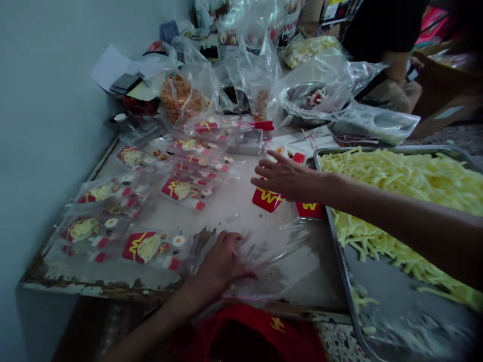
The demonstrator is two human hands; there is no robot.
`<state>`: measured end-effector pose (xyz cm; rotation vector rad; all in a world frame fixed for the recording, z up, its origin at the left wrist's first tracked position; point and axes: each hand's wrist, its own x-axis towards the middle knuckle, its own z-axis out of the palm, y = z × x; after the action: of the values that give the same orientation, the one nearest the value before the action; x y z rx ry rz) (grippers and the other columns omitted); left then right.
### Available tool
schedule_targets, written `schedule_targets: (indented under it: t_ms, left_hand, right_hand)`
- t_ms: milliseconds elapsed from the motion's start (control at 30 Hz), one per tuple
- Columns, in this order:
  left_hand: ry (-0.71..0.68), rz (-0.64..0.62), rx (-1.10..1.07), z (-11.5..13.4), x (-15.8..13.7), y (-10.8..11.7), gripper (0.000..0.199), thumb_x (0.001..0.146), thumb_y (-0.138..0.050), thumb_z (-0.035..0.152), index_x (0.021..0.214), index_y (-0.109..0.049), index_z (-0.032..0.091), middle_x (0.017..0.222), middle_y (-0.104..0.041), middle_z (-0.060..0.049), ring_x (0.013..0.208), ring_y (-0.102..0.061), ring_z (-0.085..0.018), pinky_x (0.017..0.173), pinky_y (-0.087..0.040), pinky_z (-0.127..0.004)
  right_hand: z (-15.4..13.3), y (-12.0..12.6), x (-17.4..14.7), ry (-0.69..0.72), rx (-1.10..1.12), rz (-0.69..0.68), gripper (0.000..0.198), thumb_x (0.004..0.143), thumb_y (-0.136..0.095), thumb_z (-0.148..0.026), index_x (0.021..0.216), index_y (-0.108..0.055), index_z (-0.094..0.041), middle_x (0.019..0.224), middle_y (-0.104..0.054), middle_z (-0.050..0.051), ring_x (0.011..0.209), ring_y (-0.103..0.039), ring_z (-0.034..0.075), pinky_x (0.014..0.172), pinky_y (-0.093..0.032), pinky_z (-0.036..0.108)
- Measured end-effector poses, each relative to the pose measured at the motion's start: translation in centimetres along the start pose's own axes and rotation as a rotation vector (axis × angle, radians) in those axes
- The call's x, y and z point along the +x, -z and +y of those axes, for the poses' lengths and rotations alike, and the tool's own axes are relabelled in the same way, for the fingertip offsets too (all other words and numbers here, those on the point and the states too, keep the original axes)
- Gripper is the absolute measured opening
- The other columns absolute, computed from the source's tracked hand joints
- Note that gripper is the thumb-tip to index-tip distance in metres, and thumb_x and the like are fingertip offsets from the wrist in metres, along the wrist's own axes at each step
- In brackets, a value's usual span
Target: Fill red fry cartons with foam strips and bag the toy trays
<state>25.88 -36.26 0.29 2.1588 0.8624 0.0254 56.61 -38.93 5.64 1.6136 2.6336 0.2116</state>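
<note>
My left hand rests on clear plastic bags near the table's front edge, thumb and fingers apart. Over a red fry carton with a yellow zigzag reaches my right hand, its fingers spread; whether it touches the carton I cannot tell. Another red carton lies partly under my right wrist, beside the tray. To the left are several clear packets, one of them a flat packet showing a red carton with pale fries and small egg-like and red-and-white pieces.
A metal tray at the right holds pale yellow fries. Behind are a bag of orange bits, a plastic-covered bowl and a clear scoop-like container. Another person is at the back right. A wall bounds the left.
</note>
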Motion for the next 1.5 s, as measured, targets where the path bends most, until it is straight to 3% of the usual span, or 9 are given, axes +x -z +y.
schedule_targets:
  t_ms: [100, 167, 300, 467, 600, 700, 933, 1133, 1500]
  left_hand:
    - [-0.033, 0.268, 0.03, -1.4, 1.1, 1.0, 0.036, 0.084, -0.071, 0.042, 0.113, -0.059, 0.024, 0.114, -0.059, -0.008, 0.097, -0.061, -0.022, 0.087, -0.048, -0.035]
    - [0.014, 0.393, 0.163, -2.1, 2.4, 1.8, 0.041, 0.08, -0.076, 0.041, 0.111, -0.058, 0.022, 0.116, -0.059, -0.009, 0.105, -0.059, -0.026, 0.092, -0.045, -0.037]
    - [0.151, 0.293, 0.229, -2.6, 4.5, 1.3, 0.064, 0.063, -0.087, 0.044, 0.113, -0.054, 0.02, 0.112, -0.061, -0.009, 0.096, -0.061, -0.024, 0.08, -0.044, -0.032]
    - [0.225, 0.137, 0.033, -2.3, 5.6, 1.5, 0.047, 0.056, -0.088, 0.038, 0.094, -0.067, 0.02, 0.071, -0.061, 0.002, 0.068, -0.057, -0.018, 0.065, -0.036, -0.027]
    - [0.228, -0.119, -0.352, -1.7, 5.9, 4.5, 0.036, 0.066, -0.078, 0.049, 0.084, -0.075, 0.018, 0.079, -0.071, -0.004, 0.071, -0.059, -0.018, 0.065, -0.038, -0.027]
    - [0.229, -0.256, -0.415, -0.9, 5.6, 5.8, 0.036, 0.071, -0.076, 0.051, 0.085, -0.079, 0.019, 0.085, -0.075, -0.006, 0.075, -0.06, -0.018, 0.065, -0.038, -0.026]
    - [0.218, 0.046, -0.447, 0.9, 5.4, 3.9, 0.033, 0.053, -0.089, 0.042, 0.065, -0.07, 0.017, 0.065, -0.066, 0.0, 0.062, -0.053, -0.013, 0.061, -0.038, -0.026]
    - [0.085, 0.113, -0.373, 3.0, 4.9, 2.9, 0.033, 0.054, -0.091, 0.039, 0.06, -0.067, 0.018, 0.063, -0.065, 0.0, 0.059, -0.052, -0.012, 0.056, -0.038, -0.026]
    - [0.059, -0.025, -0.367, 4.6, 4.5, 2.7, 0.03, 0.053, -0.092, 0.034, 0.06, -0.067, 0.019, 0.06, -0.063, 0.001, 0.057, -0.05, -0.011, 0.054, -0.038, -0.025]
  right_hand:
    - [0.4, 0.5, -2.2, -0.076, 0.015, 0.03, 0.064, 0.067, -0.071, -0.01, 0.129, -0.061, -0.025, 0.12, -0.061, 0.007, 0.119, -0.048, 0.031, 0.111, -0.024, 0.054]
    - [0.2, 0.1, -3.4, -0.128, -0.018, 0.008, 0.063, 0.065, -0.074, -0.014, 0.127, -0.062, -0.023, 0.117, -0.062, 0.008, 0.114, -0.05, 0.032, 0.111, -0.025, 0.054]
    - [-1.2, -0.6, -5.3, -0.169, -0.077, -0.056, 0.072, 0.061, -0.079, -0.026, 0.13, -0.058, -0.018, 0.119, -0.061, 0.013, 0.113, -0.05, 0.034, 0.107, -0.029, 0.051]
    - [-3.4, 0.2, -6.9, -0.21, -0.036, -0.067, 0.076, 0.059, -0.082, -0.024, 0.131, -0.057, -0.02, 0.119, -0.06, 0.013, 0.113, -0.049, 0.034, 0.106, -0.03, 0.049]
    - [-4.0, 1.2, -7.3, -0.231, -0.005, -0.068, 0.079, 0.056, -0.084, -0.031, 0.13, -0.058, -0.019, 0.115, -0.059, 0.013, 0.109, -0.049, 0.034, 0.103, -0.033, 0.049]
    - [-3.9, 2.1, -7.2, -0.266, 0.085, -0.036, 0.085, 0.057, -0.083, -0.041, 0.134, -0.055, -0.019, 0.114, -0.057, 0.013, 0.104, -0.05, 0.034, 0.092, -0.039, 0.045]
    - [-3.9, 3.2, -7.4, -0.465, 0.141, 0.058, 0.09, 0.064, -0.078, -0.052, 0.142, -0.046, -0.02, 0.123, -0.055, 0.013, 0.109, -0.049, 0.035, 0.091, -0.038, 0.044]
    - [-5.6, 3.3, -8.1, -0.657, 0.029, 0.177, 0.09, 0.071, -0.078, -0.05, 0.146, -0.039, -0.019, 0.126, -0.053, 0.016, 0.113, -0.046, 0.038, 0.095, -0.035, 0.05]
    - [-7.4, 2.1, -9.4, -0.668, 0.024, 0.159, 0.091, 0.073, -0.076, -0.04, 0.15, -0.032, -0.019, 0.132, -0.053, 0.017, 0.117, -0.044, 0.038, 0.097, -0.033, 0.05]
